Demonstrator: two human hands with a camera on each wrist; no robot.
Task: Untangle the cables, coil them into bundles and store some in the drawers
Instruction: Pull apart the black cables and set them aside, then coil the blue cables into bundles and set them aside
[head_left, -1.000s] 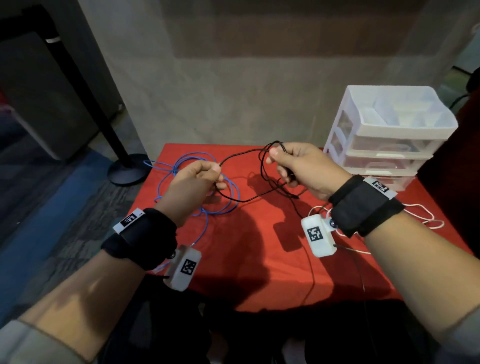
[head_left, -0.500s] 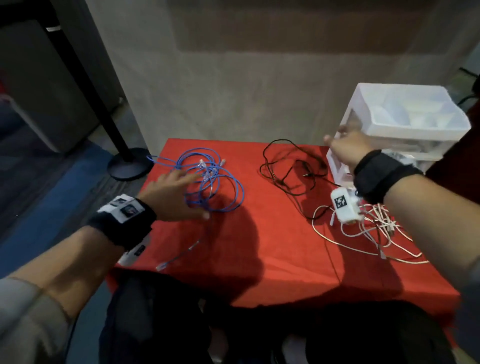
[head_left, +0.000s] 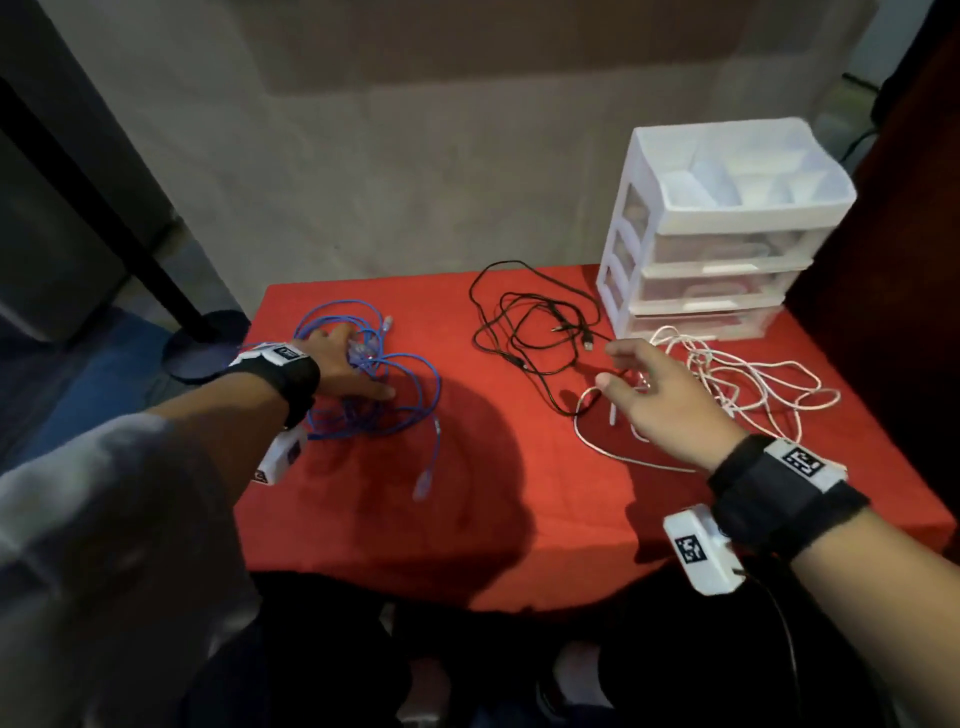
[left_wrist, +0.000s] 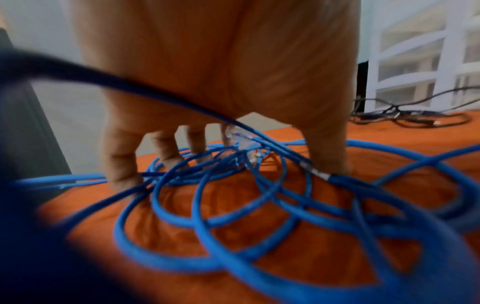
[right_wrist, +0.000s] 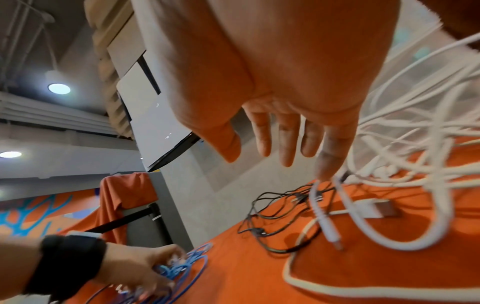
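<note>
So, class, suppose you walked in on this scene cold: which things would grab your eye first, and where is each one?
The red tablecloth dominates, with three cable tangles across it: blue cable at the left, black cable in the middle, white cable at the right. A white drawer unit stands at the back right corner. The left hand presses its fingers into the blue loops, while the right hand hovers open beside the white tangle.
</note>
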